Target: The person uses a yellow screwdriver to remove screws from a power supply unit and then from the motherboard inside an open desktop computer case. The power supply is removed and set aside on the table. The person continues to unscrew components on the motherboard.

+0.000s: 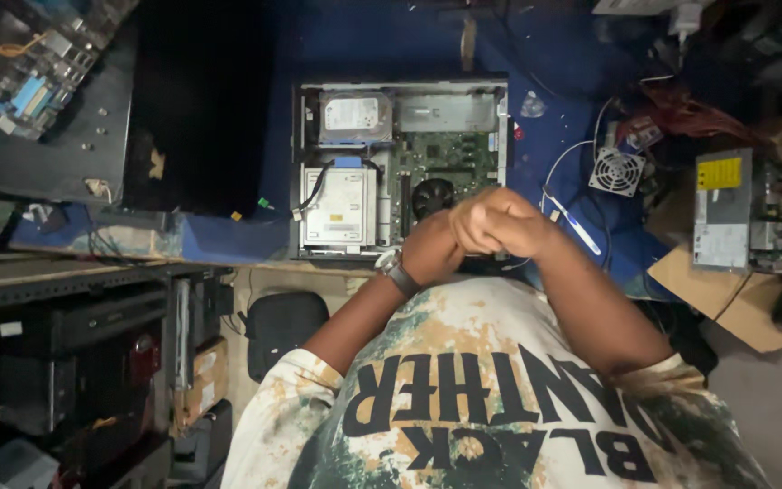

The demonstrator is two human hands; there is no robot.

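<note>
**Hands clasped over open computer case**

The open computer case [400, 167] lies on the blue table [572, 100]. Over its near edge, the right hand [500, 222] is closed into a fist, pressed against the curled left hand [432, 246], both empty. A small fan [616, 171] sits to the right.

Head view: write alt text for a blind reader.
A person's left hand and right hand are pressed together above an open grey desktop computer case on a blue workbench; no grip on anything shows. A white pen lies nearby.
</note>
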